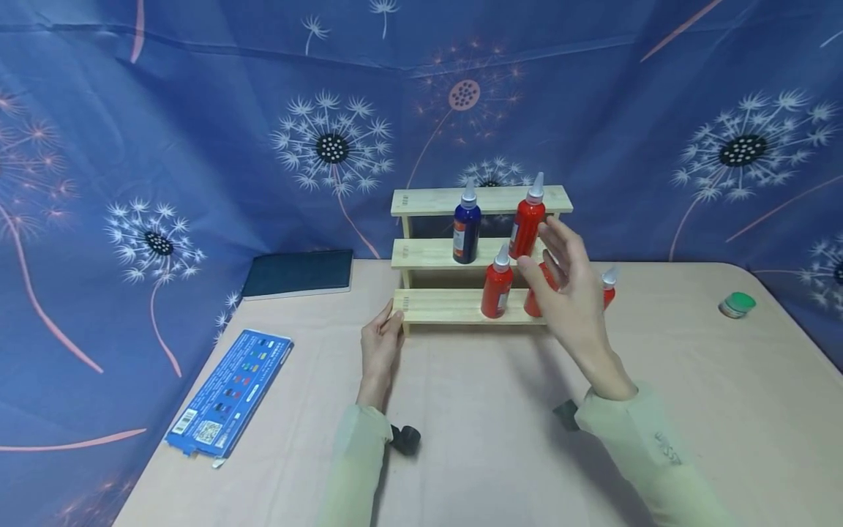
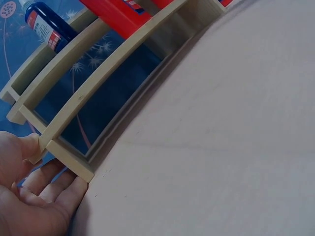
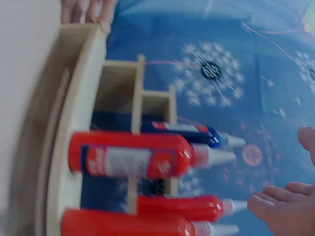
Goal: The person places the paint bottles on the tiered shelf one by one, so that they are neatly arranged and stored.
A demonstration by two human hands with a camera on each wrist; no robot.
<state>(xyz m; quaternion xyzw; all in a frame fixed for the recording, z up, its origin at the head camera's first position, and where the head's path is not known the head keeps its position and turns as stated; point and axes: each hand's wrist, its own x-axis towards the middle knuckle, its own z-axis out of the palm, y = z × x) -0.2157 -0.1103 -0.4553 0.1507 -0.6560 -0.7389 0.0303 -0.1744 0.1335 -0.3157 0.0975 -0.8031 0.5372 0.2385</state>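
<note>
A three-tier wooden rack (image 1: 431, 307) stands on the table. My left hand (image 1: 380, 348) grips the left end of its lowest shelf, thumb on top and fingers below. On the middle shelf stand a dark blue squeeze bottle (image 1: 467, 234) and a red squeeze bottle (image 1: 526, 228). The lowest shelf bears another red bottle (image 1: 495, 294) and a further red one (image 1: 535, 302), partly covered by my right hand (image 1: 578, 311). That hand is raised before the rack's right side, holding nothing, fingers loosely bent and thumb apart, clear of the bottle tips in the right wrist view.
One more red bottle (image 1: 609, 296) shows behind my right wrist; its base is hidden. Leftward on the table lie a blue printed box (image 1: 230, 391) and a dark green book (image 1: 298, 274). A small green-lidded jar (image 1: 737, 304) sits far right. Dandelion-patterned cloth (image 1: 593, 88) hangs behind.
</note>
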